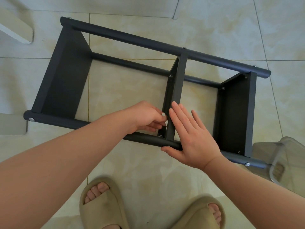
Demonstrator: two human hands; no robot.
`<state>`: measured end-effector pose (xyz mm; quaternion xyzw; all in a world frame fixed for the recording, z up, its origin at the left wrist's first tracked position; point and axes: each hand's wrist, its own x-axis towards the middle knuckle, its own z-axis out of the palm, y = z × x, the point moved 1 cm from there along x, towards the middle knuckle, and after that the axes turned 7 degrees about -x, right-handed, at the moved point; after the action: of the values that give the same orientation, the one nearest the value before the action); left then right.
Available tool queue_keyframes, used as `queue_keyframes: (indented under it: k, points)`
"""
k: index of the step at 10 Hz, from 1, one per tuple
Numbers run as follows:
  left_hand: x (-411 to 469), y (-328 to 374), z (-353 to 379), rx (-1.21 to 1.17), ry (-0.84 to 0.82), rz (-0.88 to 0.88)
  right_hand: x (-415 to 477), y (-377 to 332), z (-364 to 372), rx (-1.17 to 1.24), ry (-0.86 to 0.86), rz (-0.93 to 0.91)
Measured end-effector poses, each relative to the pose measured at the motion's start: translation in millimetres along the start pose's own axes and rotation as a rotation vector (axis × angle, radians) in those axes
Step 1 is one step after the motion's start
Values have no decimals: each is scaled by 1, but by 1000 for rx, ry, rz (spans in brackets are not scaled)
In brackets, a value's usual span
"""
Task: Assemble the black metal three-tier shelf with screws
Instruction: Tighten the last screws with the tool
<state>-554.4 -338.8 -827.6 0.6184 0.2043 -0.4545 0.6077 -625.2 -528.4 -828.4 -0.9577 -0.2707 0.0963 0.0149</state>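
A black metal three-tier shelf (148,42) lies on its side on the shiny beige tiled floor (132,162), right in front of the person. It has long round black bars and three flat black boards standing up between them. The left board (66,76) is wide, the thin middle board (177,83) is seen edge-on, and the right board (234,113) sits near the end. Small silver screw heads (31,119) shine at the ends of the bars. The left hand (145,116) reaches in just left of the middle board, down near the close round bar (148,139). Its fingers (158,128) are curled in and the thumb tip meets them right by the board's edge, but I cannot tell if they pinch something small there. The right hand (193,141) lies flat just right of the middle board, its fingers (179,116) straight and spread, with the tips on the board's edge. Its thumb rests along the close round bar. Two tan rubber slippers (99,209) with toes peeking out stand on the floor below the hands. A clear plastic tub (280,162) sits at the right, touching the shelf's end. A white slanted piece (14,30) shows at the top left corner.
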Motion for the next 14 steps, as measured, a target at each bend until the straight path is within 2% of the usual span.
queue_keyframes:
  k: [2,5,7,9,14]
  points:
    - [5,2,3,-39,116,88,1,0,-1,0,5,-3]
    - [-1,2,0,26,17,17,0,0,0,-2,-5,0]
    - [1,3,6,-133,63,-70,0,0,-1,19,13,2]
    - [-2,1,6,-90,19,-112,0,0,0,19,18,0]
    - [-4,3,1,24,-62,-95,0,0,1,1,21,-1]
